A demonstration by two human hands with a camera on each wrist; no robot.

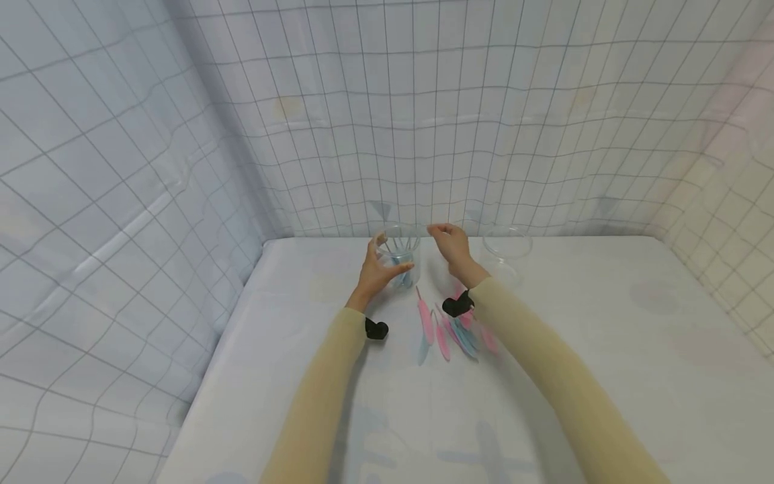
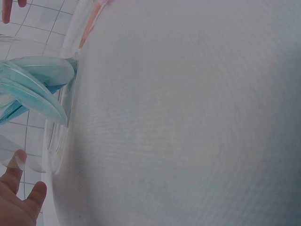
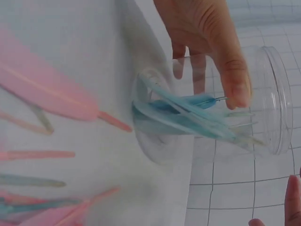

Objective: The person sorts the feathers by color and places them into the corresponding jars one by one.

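Observation:
My left hand (image 1: 376,272) grips a clear jar (image 3: 257,77) that stands upright, its thumb across the near side and fingers behind. Several light-blue feathers (image 3: 188,120) stand inside, vanes at the bottom and quills up. Just right of the jar's mouth is my right hand (image 1: 452,247), its fingers bent; in the right wrist view its fingertips (image 3: 292,197) are apart with nothing visible between them. Below the jar lie loose feathers, among them a pink feather (image 1: 426,323) and some blue feathers (image 1: 463,336), partly hidden by the right wrist.
A second clear jar (image 1: 508,252) stands right of my right hand, near the back edge of the white table (image 1: 290,336). Grid-patterned cloth (image 1: 375,101) hangs behind and at both sides. Each wrist wears a black device, such as the left one (image 1: 377,329).

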